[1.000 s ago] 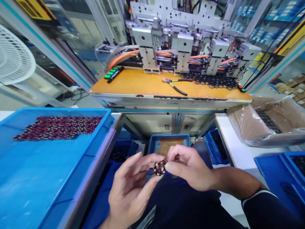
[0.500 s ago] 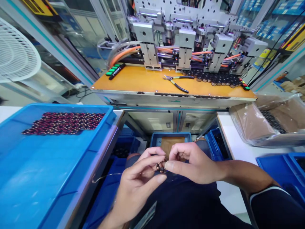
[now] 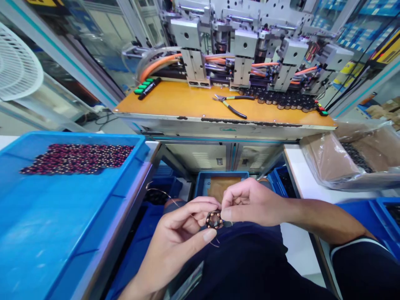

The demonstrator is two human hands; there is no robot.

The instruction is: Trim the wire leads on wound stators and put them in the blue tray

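A small round motor stator [image 3: 214, 219], black with copper windings, is held between the thumb and fingers of my left hand [image 3: 184, 237]. Its open ring faces up toward me. A long thin copper wire [image 3: 161, 190] trails off to the left past my left fingers, and a short wire end [image 3: 214, 243] hangs below the stator. My right hand [image 3: 250, 204] is closed in a pinch at the stator's right rim. Whether its fingertips grip the rim or a wire there is hidden.
Left stands a blue tray [image 3: 37, 216] with rows of small wound parts [image 3: 81, 158]. Ahead, cutters [image 3: 231, 104], markers [image 3: 150, 88] and several black parts [image 3: 281, 99] lie on the machine's orange bench [image 3: 178, 100]. A plastic-lined carton [image 3: 325, 162] is at right; a blue bin [image 3: 200, 183] sits below.
The stator has turned so its ring opening now faces me more. The long wire's visible end has swung up and right, and a wire end now shows below the stator. The view shifted slightly.
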